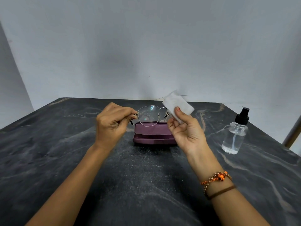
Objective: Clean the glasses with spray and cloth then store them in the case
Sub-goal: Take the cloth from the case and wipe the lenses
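Note:
The thin metal-framed glasses are held up above the table. My left hand pinches them at the left hinge. My right hand pinches a white folded cloth over the right lens, which the cloth hides. Below and behind the glasses lies the open purple case, with its right end covered by my right hand. A clear spray bottle with a black pump top stands upright on the right, away from both hands.
The dark marbled table runs back to a pale wall. A metal bar leans past the table's right edge. On my right wrist are an orange braided band and a brown band.

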`<state>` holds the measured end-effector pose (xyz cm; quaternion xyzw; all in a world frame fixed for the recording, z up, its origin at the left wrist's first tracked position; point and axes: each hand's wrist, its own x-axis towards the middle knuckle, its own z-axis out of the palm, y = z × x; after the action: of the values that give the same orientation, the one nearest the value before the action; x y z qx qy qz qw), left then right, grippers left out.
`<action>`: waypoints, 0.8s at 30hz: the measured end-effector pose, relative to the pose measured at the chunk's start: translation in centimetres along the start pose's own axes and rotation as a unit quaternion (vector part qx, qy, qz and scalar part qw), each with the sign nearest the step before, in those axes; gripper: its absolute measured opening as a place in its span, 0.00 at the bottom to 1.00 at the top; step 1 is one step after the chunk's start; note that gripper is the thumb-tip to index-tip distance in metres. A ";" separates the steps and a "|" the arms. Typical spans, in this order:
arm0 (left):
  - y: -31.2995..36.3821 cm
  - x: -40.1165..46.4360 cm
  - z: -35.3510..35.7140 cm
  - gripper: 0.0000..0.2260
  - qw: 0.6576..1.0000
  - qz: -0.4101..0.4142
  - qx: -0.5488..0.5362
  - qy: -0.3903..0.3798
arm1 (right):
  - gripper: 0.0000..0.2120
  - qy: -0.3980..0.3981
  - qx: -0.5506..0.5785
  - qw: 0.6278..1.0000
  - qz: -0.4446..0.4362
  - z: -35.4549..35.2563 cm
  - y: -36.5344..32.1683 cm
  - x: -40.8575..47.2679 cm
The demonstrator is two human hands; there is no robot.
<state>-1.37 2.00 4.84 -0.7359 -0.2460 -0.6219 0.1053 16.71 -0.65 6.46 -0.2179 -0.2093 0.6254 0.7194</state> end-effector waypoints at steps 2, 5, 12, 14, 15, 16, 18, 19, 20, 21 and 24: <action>0.0 0.0 0.0 0.05 1.000 -0.001 0.004 0.004 | 0.07 -0.004 -0.042 0.999 -0.013 0.0 -0.1 0.0; 0.0 0.1 -0.2 0.05 1.000 0.001 0.009 0.012 | 0.05 -0.006 -0.121 0.992 -0.036 -0.3 -0.2 0.2; 0.1 0.2 -0.2 0.05 1.000 0.013 0.010 0.014 | 0.04 0.011 -0.193 0.981 -0.036 -0.5 -0.6 0.0; 0.1 0.1 -0.1 0.05 1.000 0.011 0.007 0.013 | 0.06 0.013 -0.142 0.990 -0.017 -0.3 -0.5 0.0; 0.1 0.1 -0.1 0.05 1.000 0.011 0.006 0.011 | 0.07 0.014 -0.110 0.994 -0.007 -0.3 -0.5 0.0; 0.2 0.1 0.0 0.05 1.000 0.012 0.004 0.008 | 0.07 0.013 -0.077 0.997 0.000 -0.2 -0.4 0.0; 0.2 0.0 0.1 0.05 1.000 0.012 -0.001 0.004 | 0.07 0.000 -0.019 1.000 0.005 -0.2 -0.4 0.1; 0.2 0.0 0.1 0.05 1.000 0.013 -0.001 0.002 | 0.08 -0.011 0.001 1.000 0.004 -0.2 -0.3 0.1; 0.2 0.0 0.1 0.04 1.000 0.015 0.001 0.000 | 0.08 -0.021 0.013 1.000 0.003 -0.3 -0.2 0.1; 0.1 -0.1 0.1 0.04 1.000 0.016 0.003 -0.002 | 0.09 -0.029 0.014 0.999 0.003 -0.3 0.0 0.1; 0.1 -0.2 0.1 0.02 1.000 0.013 0.008 0.004 | 0.09 -0.048 -0.025 0.999 0.001 -0.3 0.2 0.0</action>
<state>-1.27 1.93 4.67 -0.7356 -0.2403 -0.6218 0.1204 16.70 -0.59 6.10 -0.2061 -0.2587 0.6304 0.7023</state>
